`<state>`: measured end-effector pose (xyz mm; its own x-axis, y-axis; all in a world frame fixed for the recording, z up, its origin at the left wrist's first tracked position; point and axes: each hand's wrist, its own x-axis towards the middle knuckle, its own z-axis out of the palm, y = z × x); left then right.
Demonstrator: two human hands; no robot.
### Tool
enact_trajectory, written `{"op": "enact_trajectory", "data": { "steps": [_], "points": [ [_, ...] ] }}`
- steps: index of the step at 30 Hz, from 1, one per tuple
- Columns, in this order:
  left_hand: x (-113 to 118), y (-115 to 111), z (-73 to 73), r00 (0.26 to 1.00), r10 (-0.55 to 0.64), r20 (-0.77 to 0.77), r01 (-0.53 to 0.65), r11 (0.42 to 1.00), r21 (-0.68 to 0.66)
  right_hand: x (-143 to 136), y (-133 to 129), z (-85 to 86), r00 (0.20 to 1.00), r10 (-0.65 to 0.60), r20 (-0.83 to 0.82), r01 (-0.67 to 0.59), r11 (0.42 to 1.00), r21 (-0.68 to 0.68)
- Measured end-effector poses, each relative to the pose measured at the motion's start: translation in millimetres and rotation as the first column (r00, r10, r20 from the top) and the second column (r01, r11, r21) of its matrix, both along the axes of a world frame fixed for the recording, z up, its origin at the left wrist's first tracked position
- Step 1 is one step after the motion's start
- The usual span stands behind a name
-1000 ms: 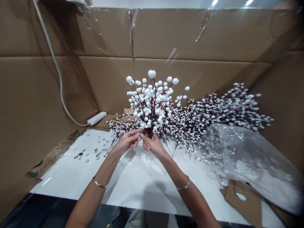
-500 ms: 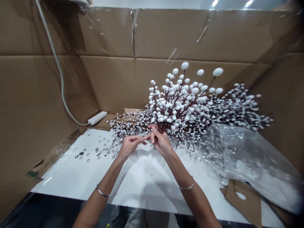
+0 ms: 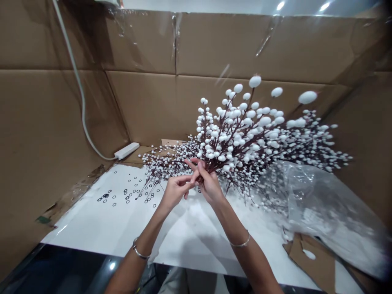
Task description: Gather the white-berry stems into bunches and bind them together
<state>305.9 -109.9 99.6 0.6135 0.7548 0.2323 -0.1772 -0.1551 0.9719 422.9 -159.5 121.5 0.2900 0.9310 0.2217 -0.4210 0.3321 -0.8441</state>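
Note:
A bunch of dark red stems with white berries is held up by its lower ends in my right hand, whose fingers wrap round the stems. My left hand touches the right fingers at the stem ends, thumb and forefinger pinched together; whatever they grip is too small to make out. More berry branches lie behind and to the right, and others behind to the left. Several small black rings are scattered on the white sheet left of my hands.
Cardboard walls enclose the white work surface. A white power strip with a cable lies at the back left. On the right are a clear plastic bag and a cardboard piece.
The held bunch has tilted right and come nearer the camera. My left hand has moved slightly right, closer against my right fingers.

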Motion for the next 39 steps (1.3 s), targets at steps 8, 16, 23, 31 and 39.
{"op": "enact_trajectory", "data": {
  "steps": [8,16,23,31,39],
  "points": [
    [-1.3,-3.0,4.5,1.000,0.024,0.012,-0.025,0.999,0.048,-0.5,-9.1,7.6,0.985,0.140,-0.100,-0.141,0.990,0.004],
    [5.7,-5.6,2.2,0.991,0.090,0.103,-0.094,0.995,0.033,-3.2,-9.0,7.2,0.970,0.170,-0.176,-0.171,0.985,0.010],
    [-2.5,-8.2,6.0,0.996,0.071,0.060,-0.081,0.982,0.172,-3.6,-12.8,11.6,0.949,0.216,-0.230,-0.218,0.976,0.017],
    [3.1,-11.5,-1.0,0.981,0.179,0.079,-0.191,0.963,0.188,-6.9,-10.0,8.1,0.960,0.158,-0.232,-0.162,0.987,0.003],
    [-2.0,-11.3,0.5,0.997,0.073,-0.026,-0.069,0.988,0.140,-4.0,-5.3,8.0,0.997,0.048,-0.065,-0.044,0.996,0.074]
  ]
}}
